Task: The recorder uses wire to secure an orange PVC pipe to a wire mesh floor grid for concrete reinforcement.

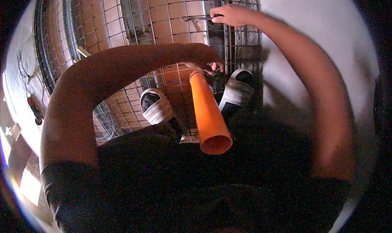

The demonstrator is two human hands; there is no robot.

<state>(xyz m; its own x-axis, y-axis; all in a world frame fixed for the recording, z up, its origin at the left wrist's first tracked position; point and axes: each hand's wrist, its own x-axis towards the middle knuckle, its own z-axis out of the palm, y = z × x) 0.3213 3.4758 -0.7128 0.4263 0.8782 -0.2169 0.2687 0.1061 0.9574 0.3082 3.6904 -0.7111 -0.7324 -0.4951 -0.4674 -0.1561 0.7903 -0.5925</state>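
An orange pipe point(206, 106) stands upright between my feet, its open rim nearer me and its far end down at the wire mesh. My left hand point(202, 57) is low beside that far end, fingers bent at the mesh bars. Whatever those fingers grip is hidden or too small to make out. Farther off and to the right, my right hand point(234, 15) is closed around a thin dark metal hand tool with a hooked tip point(194, 18). The tool points left over the mesh, and its exact kind is unclear.
Steel wire mesh point(157, 12) lies over brown boards point(143, 2) and long metal bars point(69, 28). My sandalled feet point(157, 106) rest on it. A pale wall or slab point(310, 20) borders the right side. Cables point(26, 71) hang at the far left.
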